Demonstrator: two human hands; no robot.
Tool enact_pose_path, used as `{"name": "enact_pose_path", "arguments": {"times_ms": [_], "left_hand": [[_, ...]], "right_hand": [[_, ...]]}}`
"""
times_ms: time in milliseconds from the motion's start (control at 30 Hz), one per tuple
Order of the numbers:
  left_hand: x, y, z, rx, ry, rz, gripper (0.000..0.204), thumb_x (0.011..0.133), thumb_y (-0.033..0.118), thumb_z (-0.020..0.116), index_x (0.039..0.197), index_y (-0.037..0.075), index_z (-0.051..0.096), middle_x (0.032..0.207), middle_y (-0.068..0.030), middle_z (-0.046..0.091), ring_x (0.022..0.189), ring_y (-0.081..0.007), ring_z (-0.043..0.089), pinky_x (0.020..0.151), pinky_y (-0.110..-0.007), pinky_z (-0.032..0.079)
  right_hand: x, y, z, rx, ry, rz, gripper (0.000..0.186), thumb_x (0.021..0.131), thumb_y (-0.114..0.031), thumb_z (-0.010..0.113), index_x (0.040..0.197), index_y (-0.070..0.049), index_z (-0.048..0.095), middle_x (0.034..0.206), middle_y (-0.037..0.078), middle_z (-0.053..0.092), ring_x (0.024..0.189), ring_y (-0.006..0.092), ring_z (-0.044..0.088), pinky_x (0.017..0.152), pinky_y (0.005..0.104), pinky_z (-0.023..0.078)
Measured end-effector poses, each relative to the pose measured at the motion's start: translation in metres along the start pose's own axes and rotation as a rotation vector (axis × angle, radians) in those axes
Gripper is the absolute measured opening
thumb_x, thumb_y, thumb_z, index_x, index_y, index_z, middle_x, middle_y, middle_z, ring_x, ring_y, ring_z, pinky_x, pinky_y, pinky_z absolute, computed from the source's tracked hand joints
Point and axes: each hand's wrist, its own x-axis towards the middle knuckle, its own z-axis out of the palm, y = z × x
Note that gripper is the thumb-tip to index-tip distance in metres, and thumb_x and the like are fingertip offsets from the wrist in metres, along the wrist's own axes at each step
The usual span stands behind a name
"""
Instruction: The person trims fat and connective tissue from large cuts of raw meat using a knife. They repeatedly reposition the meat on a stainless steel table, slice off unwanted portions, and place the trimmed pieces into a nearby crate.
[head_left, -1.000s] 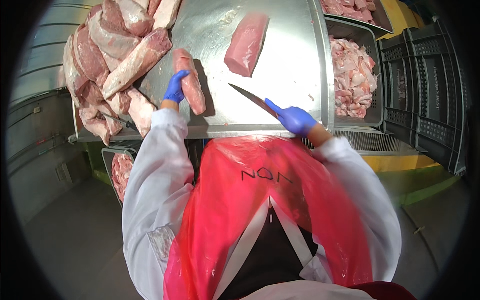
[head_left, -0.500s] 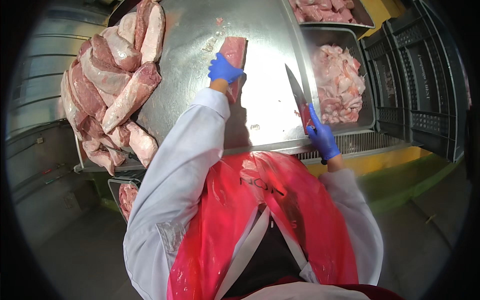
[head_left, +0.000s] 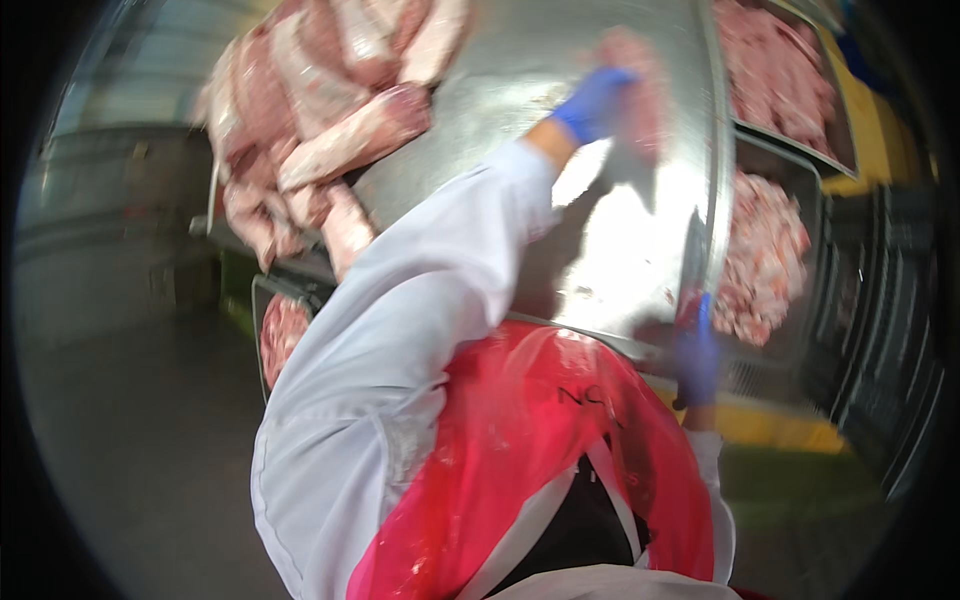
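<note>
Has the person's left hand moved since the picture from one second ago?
Yes. The left hand has moved rightward, away from the raw meat pile toward the steel table's right rim, and farther from its front edge.

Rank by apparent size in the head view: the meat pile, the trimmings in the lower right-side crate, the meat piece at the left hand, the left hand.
1. Meat pile
2. Trimmings
3. Meat piece and left hand: blurred, too alike to rank
</note>
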Motion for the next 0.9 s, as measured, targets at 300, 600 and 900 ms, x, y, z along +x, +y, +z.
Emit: {"name": "enact_pose_path", "arguments": {"times_ms": [300, 600, 900], "left_hand": [[-0.110, 0.133, -0.211, 2.023, 0.592, -0.026, 0.093, 0.075, 0.042, 0.079, 0.150, 0.005, 0.037, 0.146, -0.0241, 0.044, 0.138, -0.0393, 0.041, 0.114, -0.046, 0.037], [-0.157, 0.155, -0.370, 2.366, 0.695, -0.021, 0.093, 0.052, 0.034, 0.088, 0.132, 0.005, 0.050, 0.115, -0.0147, 0.063, 0.114, -0.0345, 0.060, 0.098, -0.058, 0.043], [-0.216, 0.082, -0.254, 2.157, 0.354, -0.051, 0.097, 0.055, 0.031, 0.082, 0.140, 0.002, 0.045, 0.119, -0.0184, 0.059, 0.112, -0.0370, 0.058, 0.099, -0.052, 0.042]], "right_hand": [[0.036, -0.059, 0.029, 0.243, -0.120, 0.119, 0.075, 0.094, -0.013, 0.054, 0.161, -0.021, 0.022, 0.065, 0.003, 0.054, 0.054, 0.0113, 0.048, 0.049, 0.0310, 0.041], [0.029, -0.112, 0.055, 0.110, -0.173, 0.260, 0.080, 0.092, 0.000, 0.056, 0.161, -0.023, 0.022, 0.072, 0.003, 0.057, 0.058, 0.0118, 0.045, 0.056, 0.0285, 0.043], [0.026, -0.131, 0.090, 0.104, -0.088, 0.150, 0.078, 0.093, 0.002, 0.054, 0.161, -0.019, 0.022, 0.078, -0.002, 0.056, 0.064, 0.0088, 0.047, 0.060, 0.0252, 0.045]]}}
